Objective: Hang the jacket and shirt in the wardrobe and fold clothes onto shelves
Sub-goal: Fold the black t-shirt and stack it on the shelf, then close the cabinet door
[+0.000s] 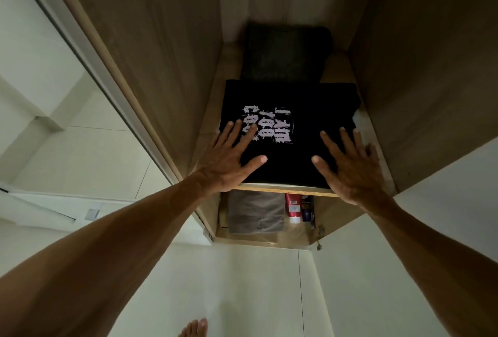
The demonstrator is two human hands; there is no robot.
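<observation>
A folded black T-shirt (291, 132) with a pale printed graphic is laid flat on the wooden shelf (285, 190) inside the wardrobe, its near edge reaching the shelf's front lip. The left hand (231, 156) is spread open, palm down, on the shirt's near left part, with fingertips touching the print. The right hand (347, 164) is likewise spread flat on the near right part, partly over the shirt's right edge. Nothing is pinched by either hand. Just behind the black shirt, farther in, a dark grey folded garment (285, 53) is seen. On the lower shelf, a grey-brown folded cloth (254, 212) is placed beside a red bottle (293, 207). A bare foot (194, 328) is visible on the pale floor.
</observation>
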